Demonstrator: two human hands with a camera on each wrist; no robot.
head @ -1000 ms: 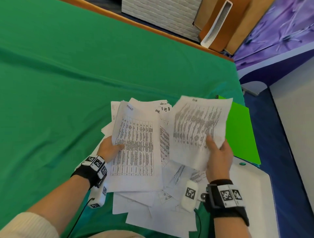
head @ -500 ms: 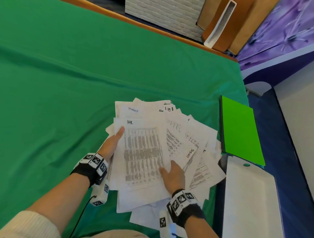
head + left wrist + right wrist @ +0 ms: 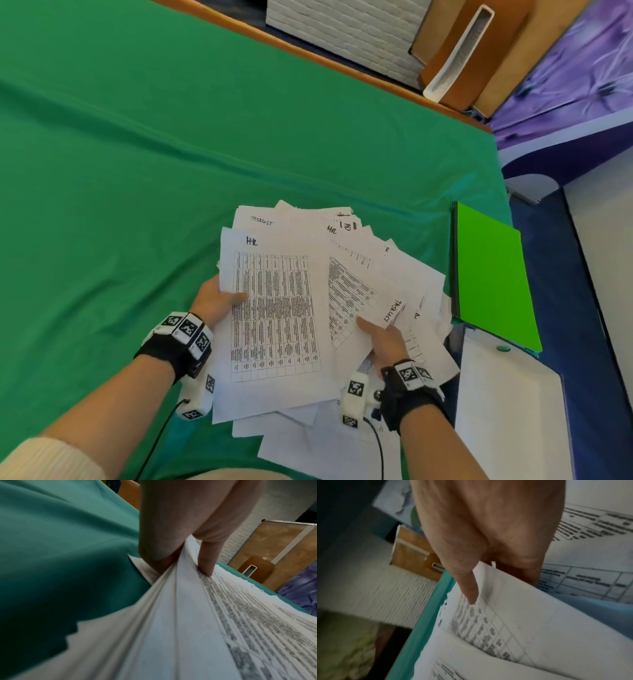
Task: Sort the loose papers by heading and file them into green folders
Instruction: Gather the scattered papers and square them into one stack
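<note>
My left hand (image 3: 214, 301) pinched the sheet headed "HR" (image 3: 274, 322) at its left edge; my right hand (image 3: 385, 342) pinched fanned papers (image 3: 404, 274) beside the green folder (image 3: 493, 274).

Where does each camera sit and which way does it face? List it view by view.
Head: worn above, looks down at the paper pile on the green cloth, green folder; both forearms show.
Left wrist: along the left hand, whose grip pinches the pile's edge.
Right wrist: along the right hand, thumb on a tilted sheet.
All three share the papers.
</note>
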